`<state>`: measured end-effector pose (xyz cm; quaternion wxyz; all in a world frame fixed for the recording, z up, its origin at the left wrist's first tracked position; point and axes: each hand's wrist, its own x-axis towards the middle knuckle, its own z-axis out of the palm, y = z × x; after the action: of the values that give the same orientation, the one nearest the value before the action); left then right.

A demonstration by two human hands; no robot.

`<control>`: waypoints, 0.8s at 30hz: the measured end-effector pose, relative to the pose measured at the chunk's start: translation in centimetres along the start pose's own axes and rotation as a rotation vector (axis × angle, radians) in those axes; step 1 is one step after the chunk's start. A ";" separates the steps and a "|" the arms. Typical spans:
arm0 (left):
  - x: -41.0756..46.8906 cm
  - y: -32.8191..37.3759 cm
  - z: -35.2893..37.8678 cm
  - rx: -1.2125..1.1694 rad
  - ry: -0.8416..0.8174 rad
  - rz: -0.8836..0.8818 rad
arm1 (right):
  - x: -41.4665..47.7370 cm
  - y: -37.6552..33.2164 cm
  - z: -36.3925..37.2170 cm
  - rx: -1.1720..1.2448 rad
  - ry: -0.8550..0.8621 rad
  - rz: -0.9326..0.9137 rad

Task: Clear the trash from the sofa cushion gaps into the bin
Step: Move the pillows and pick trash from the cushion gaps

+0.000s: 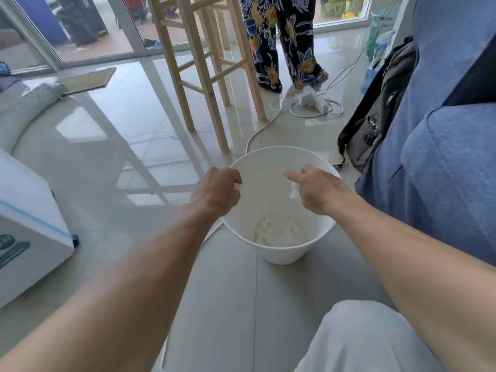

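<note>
A white round bin (pixel 281 255) stands on the tiled floor beside the blue sofa (pixel 442 167). Crumpled white tissues (pixel 277 232) lie at its bottom. My left hand (pixel 218 190) grips the bin's left rim with curled fingers. My right hand (pixel 318 187) hovers over the bin's opening, index finger stretched out, with a crumpled white tissue (pixel 294 190) under the palm; whether the fingers still hold it is unclear.
A wooden stool (pixel 212 76) stands behind the bin, with a person in flowered trousers (pixel 284 41) beyond it. A power strip and white cables (pixel 311 102) lie on the floor. A dark backpack (pixel 375 111) leans against the sofa. A white appliance (pixel 29 226) sits at left.
</note>
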<state>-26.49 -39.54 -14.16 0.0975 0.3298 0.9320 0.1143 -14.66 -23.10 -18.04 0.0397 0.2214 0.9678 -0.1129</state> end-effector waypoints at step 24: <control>5.0 1.4 7.1 -0.034 0.094 0.044 | -1.5 3.5 4.7 0.144 0.037 0.210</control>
<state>-27.62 -34.25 -21.07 0.0567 0.3430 0.9259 0.1476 -11.66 -21.74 -23.16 0.0174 0.3258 0.9293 -0.1732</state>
